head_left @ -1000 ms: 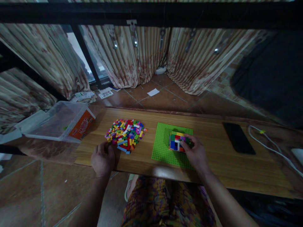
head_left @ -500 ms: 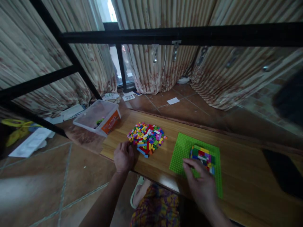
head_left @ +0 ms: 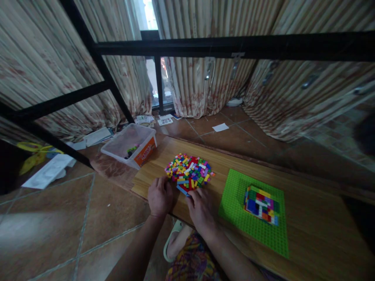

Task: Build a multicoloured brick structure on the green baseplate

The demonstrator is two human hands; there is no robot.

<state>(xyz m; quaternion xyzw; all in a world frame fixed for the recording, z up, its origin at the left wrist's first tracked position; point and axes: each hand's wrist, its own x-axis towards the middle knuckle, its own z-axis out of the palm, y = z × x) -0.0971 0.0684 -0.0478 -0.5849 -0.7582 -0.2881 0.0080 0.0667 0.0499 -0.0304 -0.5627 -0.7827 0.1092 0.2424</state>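
Observation:
A loose pile of small coloured toy bricks (head_left: pixel 190 168) lies on the wooden board. My left hand (head_left: pixel 160 196) rests at the pile's near left edge with its fingers curled; whatever they hold is hidden. At the near edge of the pile is my right hand (head_left: pixel 201 208), thumb and forefinger close together beside a long light-blue brick (head_left: pixel 183 190). I cannot make out what is between those fingertips. To the right, a green studded baseplate (head_left: pixel 234 195) carries a low rectangular build of mixed bricks (head_left: pixel 260 205), with white bricks in its middle. Neither hand touches the baseplate.
A clear plastic box (head_left: pixel 123 142) with an orange label and a few pieces inside stands beyond the board's left end. A dark flat object (head_left: pixel 359 218) lies at the far right. Black metal bars (head_left: pixel 205 47) and curtains rise behind; papers (head_left: pixel 220 127) lie on the tiled floor.
My right hand has moved left from the build on the baseplate to the near edge of the brick pile. My left hand stays by the pile. The view has shifted slightly left.

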